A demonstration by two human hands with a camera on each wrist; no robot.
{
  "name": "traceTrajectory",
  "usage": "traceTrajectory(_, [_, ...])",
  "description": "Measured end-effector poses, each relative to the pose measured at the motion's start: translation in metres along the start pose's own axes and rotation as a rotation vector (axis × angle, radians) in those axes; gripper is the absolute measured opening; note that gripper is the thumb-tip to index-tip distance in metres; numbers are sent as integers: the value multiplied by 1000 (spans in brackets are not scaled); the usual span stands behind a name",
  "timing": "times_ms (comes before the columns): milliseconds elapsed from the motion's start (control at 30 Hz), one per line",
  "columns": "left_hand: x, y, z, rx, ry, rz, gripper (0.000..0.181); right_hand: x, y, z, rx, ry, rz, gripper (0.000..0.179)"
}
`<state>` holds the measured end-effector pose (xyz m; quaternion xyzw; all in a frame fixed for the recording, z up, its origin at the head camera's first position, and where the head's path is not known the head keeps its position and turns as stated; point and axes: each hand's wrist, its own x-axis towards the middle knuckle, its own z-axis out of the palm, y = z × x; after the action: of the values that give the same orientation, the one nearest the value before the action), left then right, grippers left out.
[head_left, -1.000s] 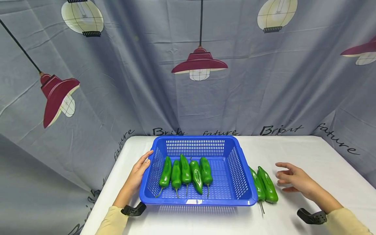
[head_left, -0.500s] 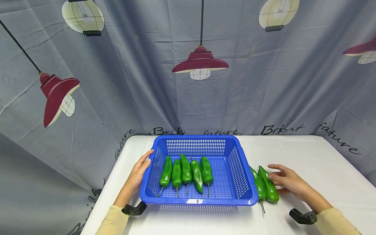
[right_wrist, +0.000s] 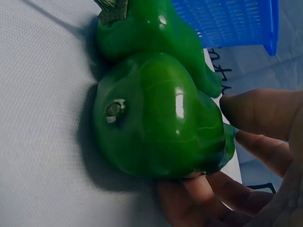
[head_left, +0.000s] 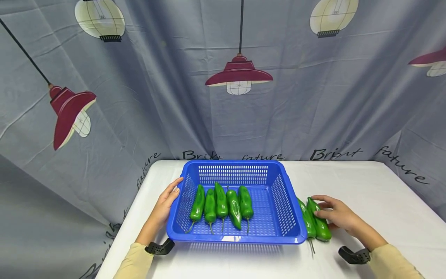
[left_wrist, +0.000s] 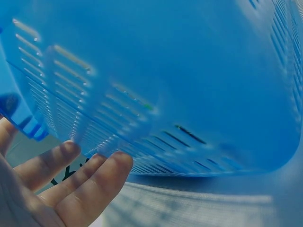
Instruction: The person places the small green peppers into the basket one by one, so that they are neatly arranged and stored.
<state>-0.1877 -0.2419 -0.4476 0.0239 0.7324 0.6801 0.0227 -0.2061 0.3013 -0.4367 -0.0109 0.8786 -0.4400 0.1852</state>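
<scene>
A blue plastic basket (head_left: 230,239) stands on the table with several long green peppers (head_left: 221,201) side by side in its left and middle part. At its left rim is my left hand (head_left: 163,203), thumb on the rim; in the left wrist view its other fingers (left_wrist: 102,189) lie against the slotted outer wall. Two more green peppers lie on the table close to the basket's right side. My right hand (head_left: 339,214) holds the outer pepper (head_left: 322,228), thumb and fingers on opposite sides of it. The inner pepper (right_wrist: 156,28) lies right against it, partly hidden by the basket.
A white cloth covers the table (head_left: 376,186). Behind and around it hangs a grey curtain (head_left: 167,97) printed with lamps and lettering. A black band (head_left: 353,255) sits at the right wrist, and another black band (head_left: 159,247) at the left.
My right hand has moved left from beside the outer pepper onto it, and its fingers have come round the pepper. The left hand and the basket stay in place.
</scene>
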Motion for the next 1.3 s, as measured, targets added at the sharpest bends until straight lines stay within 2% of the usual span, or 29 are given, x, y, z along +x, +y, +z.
traceTrajectory(367, [0, 1, 1, -3, 4, -5, 49, 3, -9, 3, -96, 9, 23, 62])
traceTrajectory(1033, [2, 0, 1, -24, -11, -19, 49, 4, -6, 2, -76, 13, 22, 58])
traceTrajectory(1167, [2, 0, 0, -22, -11, -21, 49, 3, -8, -2, -75, 16, 16, 58])
traceTrajectory(1300, [2, 2, 0, -20, -7, -21, 48, 1, -18, -16, -69, 33, -17, 57])
